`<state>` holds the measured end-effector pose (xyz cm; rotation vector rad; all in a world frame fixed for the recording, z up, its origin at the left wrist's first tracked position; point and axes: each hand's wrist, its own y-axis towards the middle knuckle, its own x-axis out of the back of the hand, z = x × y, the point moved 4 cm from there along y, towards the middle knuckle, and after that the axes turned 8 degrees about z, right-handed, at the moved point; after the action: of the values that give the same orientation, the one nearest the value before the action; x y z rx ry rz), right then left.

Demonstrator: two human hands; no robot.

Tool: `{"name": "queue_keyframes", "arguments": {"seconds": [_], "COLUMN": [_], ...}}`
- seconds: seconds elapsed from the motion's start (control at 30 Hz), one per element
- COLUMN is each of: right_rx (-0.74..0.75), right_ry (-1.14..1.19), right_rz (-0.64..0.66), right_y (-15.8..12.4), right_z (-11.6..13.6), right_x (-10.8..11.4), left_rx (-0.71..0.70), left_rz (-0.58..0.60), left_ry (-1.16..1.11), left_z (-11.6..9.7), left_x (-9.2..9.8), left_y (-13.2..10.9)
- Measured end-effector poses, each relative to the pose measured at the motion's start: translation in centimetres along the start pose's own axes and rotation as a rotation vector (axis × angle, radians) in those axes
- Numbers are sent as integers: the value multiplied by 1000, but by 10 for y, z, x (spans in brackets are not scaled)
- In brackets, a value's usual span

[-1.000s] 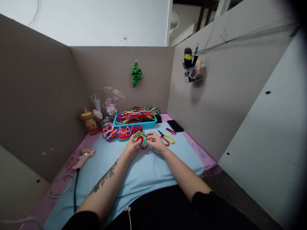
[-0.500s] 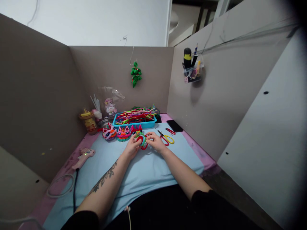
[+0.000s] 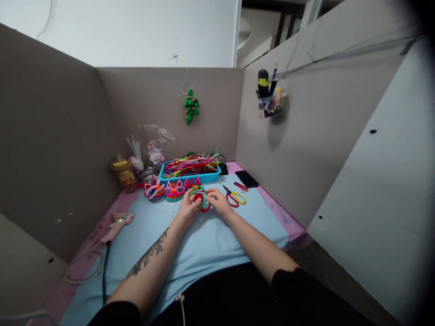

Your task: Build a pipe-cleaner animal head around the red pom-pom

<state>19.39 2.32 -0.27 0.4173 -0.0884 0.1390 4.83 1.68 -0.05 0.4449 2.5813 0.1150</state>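
Both my hands meet over the light blue mat [image 3: 204,244] in the middle of the desk. My left hand [image 3: 186,209] and my right hand [image 3: 219,202] are both closed on a small round pipe-cleaner piece [image 3: 200,198], red with green and teal strands. Just behind it lie three finished pipe-cleaner figures [image 3: 170,190] in pink, orange and teal. A blue tray [image 3: 190,175] piled with coloured pipe cleaners stands behind those.
Red and yellow scissors [image 3: 234,196] lie right of my right hand, a black phone [image 3: 247,178] beyond. A pink glue gun [image 3: 117,225] with its cord lies at the left. A jar [image 3: 123,174] and plastic bag stand at the back left. Cardboard walls enclose the desk.
My hands and the piece stay in nearly the same place; the fingers shift slightly on it. The view has tilted a little.
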Motion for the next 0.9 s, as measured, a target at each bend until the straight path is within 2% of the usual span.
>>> {"name": "queue_keyframes", "arguments": {"seconds": [0.17,0.3,0.47,0.7,0.9], "right_rx": [1,-11,-96,-189,-205], "right_ry": [3,9,249,461,567], "right_rz": [-2,-88,-210,-95,-68], "right_y": [1,0,2,3,3], "right_z": [-3,-4,-15,-20,-19], "right_x": [-5,-1,-2,-12,-14], "left_rx": [-69,-14,27,27,66], "left_rz": [-32,-74,-90,-48,-78], "left_ry": [20,-50,-107,-130,-100], "left_z": [-1,2,1,2,9], "left_x": [0,5,13,12,13], "left_y": [1,3,6,5,5]}}
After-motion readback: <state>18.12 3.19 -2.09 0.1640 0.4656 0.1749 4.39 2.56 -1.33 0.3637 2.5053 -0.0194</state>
